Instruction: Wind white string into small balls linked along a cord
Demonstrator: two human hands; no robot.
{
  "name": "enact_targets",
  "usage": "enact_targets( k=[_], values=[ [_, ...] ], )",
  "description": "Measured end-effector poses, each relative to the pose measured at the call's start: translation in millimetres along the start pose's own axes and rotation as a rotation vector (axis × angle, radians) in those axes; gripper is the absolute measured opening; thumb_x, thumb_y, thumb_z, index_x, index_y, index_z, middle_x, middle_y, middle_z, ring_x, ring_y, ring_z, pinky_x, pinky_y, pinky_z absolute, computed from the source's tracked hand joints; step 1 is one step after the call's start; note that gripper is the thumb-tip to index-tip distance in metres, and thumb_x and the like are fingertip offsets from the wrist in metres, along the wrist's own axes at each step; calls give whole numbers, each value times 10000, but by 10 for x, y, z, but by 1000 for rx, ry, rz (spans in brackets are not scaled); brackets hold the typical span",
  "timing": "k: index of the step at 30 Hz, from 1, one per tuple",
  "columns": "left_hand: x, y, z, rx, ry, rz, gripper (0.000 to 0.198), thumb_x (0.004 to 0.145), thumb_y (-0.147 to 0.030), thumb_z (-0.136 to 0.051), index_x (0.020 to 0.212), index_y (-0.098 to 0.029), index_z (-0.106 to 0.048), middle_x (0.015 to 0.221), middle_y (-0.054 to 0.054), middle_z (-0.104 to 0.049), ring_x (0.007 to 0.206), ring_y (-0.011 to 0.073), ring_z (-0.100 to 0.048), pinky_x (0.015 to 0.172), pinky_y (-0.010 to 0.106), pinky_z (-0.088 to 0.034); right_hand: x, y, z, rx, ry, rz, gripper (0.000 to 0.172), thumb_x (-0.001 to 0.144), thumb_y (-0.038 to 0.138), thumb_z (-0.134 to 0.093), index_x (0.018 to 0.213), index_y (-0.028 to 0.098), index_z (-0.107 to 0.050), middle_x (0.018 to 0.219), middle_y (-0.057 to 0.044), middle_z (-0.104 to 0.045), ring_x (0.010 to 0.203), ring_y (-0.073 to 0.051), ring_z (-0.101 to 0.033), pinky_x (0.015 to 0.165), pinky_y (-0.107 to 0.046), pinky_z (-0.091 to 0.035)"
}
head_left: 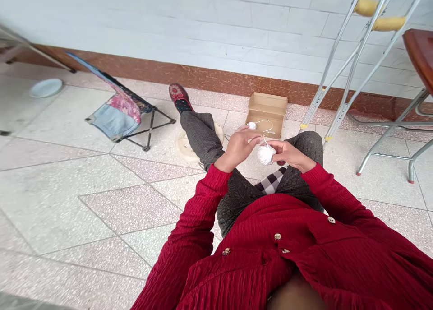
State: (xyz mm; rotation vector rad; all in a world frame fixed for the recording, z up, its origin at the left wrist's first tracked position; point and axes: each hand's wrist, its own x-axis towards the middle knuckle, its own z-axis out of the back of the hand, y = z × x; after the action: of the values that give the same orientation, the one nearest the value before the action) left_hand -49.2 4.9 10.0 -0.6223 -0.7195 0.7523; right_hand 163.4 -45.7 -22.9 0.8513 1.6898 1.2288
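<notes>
A small ball of white yarn (266,155) is held by the fingers of my right hand (289,153), in front of my knees. My left hand (238,147) is closed just left of the ball, its thumb and forefinger pinching a white strand (265,141) that runs up from the ball. Beyond my hands, an open cardboard box (267,103) stands on the floor. A second, smaller white ball (251,125) shows in it above my left fingers, with a loose strand curling to the right. My left hand partly hides the box's near left corner.
A folding stool (115,113) stands on the left, with a pale dish (46,88) farther off. Metal crutches (352,71) lean by the tiled wall at right, next to a chair (419,57). A round cream-coloured thing (185,146) lies behind my left leg.
</notes>
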Motion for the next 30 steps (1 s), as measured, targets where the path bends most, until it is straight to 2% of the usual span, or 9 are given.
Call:
enact_targets(
  k=[2,5,10,14,16,19,22,25,30],
  values=[
    [41,60,-21,-42,-6,6,258,966,-324,-572,808,-193,-727,806,-3,-743,786,156,-659,1099,411,-425,-68,142,-40,161,59,6,598,608,179,-821,1184,238,-671,1018,-21,-674,815,-161,-626,674,-293,-594],
    [-18,114,-113,-121,-15,69,315,969,-341,-547,752,-178,-707,800,25,-726,803,175,-656,890,334,-509,-127,341,-29,266,45,50,596,579,162,-849,1139,241,-660,1062,-24,-674,874,-176,-643,682,-297,-613],
    [-278,73,-277,-137,29,157,361,977,-348,-532,699,-170,-678,770,27,-695,777,168,-644,817,299,-492,-72,515,55,233,-141,173,488,676,315,-816,1111,244,-607,1096,-33,-656,856,-182,-649,695,-323,-597],
    [-394,-31,-343,-96,118,114,351,991,-329,-519,711,-182,-670,735,5,-701,765,157,-645,983,351,-483,95,479,121,-184,-452,315,503,635,306,-815,1077,246,-581,1103,-35,-620,878,-196,-611,703,-322,-544],
    [-386,-70,-328,-40,125,74,303,993,-301,-519,767,-189,-688,767,-3,-727,757,147,-655,1098,398,-429,160,387,131,-491,-513,323,507,591,238,-807,1054,232,-600,1086,-43,-611,921,-217,-592,758,-343,-522],
    [-335,-103,-234,99,118,23,232,985,-278,-546,851,-196,-716,852,16,-762,803,165,-680,1150,453,-382,174,221,118,-693,-326,205,450,577,198,-769,1010,211,-645,983,-29,-625,840,-197,-577,743,-333,-498],
    [-302,-133,-104,193,145,-35,225,987,-274,-553,861,-198,-723,875,36,-764,858,186,-692,1162,474,-356,102,140,103,-460,12,-28,403,617,211,-713,1017,196,-671,826,9,-622,651,-128,-538,588,-257,-469],
    [-287,-145,-11,166,158,-67,244,997,-314,-550,865,-202,-723,883,27,-758,876,181,-691,1187,466,-322,11,175,102,-169,239,-167,405,634,210,-694,1038,184,-683,803,11,-633,637,-112,-565,524,-207,-469],
    [-228,-4,-37,-24,115,48,290,988,-361,-550,819,-194,-718,851,-8,-757,793,151,-668,1182,450,-347,-96,282,72,151,205,-22,509,585,187,-762,1080,187,-642,893,-3,-652,717,-130,-597,570,-225,-533]
  ],
)
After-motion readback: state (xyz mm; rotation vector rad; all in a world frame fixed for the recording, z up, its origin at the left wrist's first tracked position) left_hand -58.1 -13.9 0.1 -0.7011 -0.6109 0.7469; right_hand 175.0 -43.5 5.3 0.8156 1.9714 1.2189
